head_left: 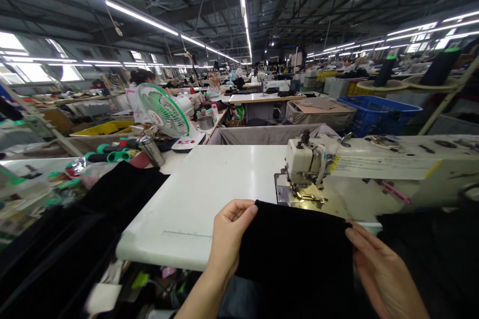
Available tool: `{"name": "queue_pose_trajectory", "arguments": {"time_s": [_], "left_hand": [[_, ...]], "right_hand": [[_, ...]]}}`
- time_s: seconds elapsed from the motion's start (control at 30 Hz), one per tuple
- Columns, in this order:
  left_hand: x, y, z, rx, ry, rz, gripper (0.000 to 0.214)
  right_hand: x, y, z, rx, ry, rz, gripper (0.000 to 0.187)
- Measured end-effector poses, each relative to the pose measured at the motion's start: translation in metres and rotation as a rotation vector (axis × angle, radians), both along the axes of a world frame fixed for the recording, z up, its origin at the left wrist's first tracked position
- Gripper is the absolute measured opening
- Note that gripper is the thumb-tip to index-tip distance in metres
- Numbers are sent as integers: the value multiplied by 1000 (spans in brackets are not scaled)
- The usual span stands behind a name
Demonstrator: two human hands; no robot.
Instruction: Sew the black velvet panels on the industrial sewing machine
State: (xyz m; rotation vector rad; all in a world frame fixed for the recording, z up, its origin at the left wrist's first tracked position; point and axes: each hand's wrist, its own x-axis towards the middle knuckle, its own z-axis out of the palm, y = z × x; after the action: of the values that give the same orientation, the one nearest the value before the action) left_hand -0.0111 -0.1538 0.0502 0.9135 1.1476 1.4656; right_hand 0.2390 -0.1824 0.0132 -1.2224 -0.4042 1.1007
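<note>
I hold a piece of black fabric flat in front of a white sewing machine. My left hand grips the fabric's left edge, thumb on top and fingers curled under. At the right edge, my right hand pinches the cloth with its fingers laid over it. The fabric's far edge lies just short of the machine's needle and presser foot. Both hands rest at the near edge of the white table.
More black cloth is heaped on the left of the table. A small green fan, a metal flask and green thread spools stand behind it. A grey fabric bin and a blue crate lie beyond the table.
</note>
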Motion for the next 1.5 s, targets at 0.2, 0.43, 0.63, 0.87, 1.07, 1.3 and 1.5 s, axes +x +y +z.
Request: {"name": "queue_pose_trajectory", "arguments": {"time_s": [0.2, 0.43, 0.63, 0.87, 1.07, 1.3, 1.5], "left_hand": [[-1, 2, -2, 34, 45, 29, 21], [-4, 10, -5, 78, 4, 122, 26], [-3, 15, 3, -36, -78, 177, 37], [-2, 12, 8, -88, -87, 208, 40], [-1, 11, 3, -87, -52, 191, 39], [-16, 41, 38, 184, 339, 120, 30], [21, 115, 40, 382, 1025, -488, 5]], "right_hand": [[4, 3, -11, 61, -77, 28, 41], [3, 5, -1, 147, -389, 42, 32], [-3, 8, 12, 211, -306, 74, 31], [-3, 7, 13, 225, -214, 122, 28], [-3, 10, 12, 234, -186, 107, 30], [-13, 6, 11, 289, -389, 229, 20], [-42, -35, -22, 303, -809, 505, 11]]}}
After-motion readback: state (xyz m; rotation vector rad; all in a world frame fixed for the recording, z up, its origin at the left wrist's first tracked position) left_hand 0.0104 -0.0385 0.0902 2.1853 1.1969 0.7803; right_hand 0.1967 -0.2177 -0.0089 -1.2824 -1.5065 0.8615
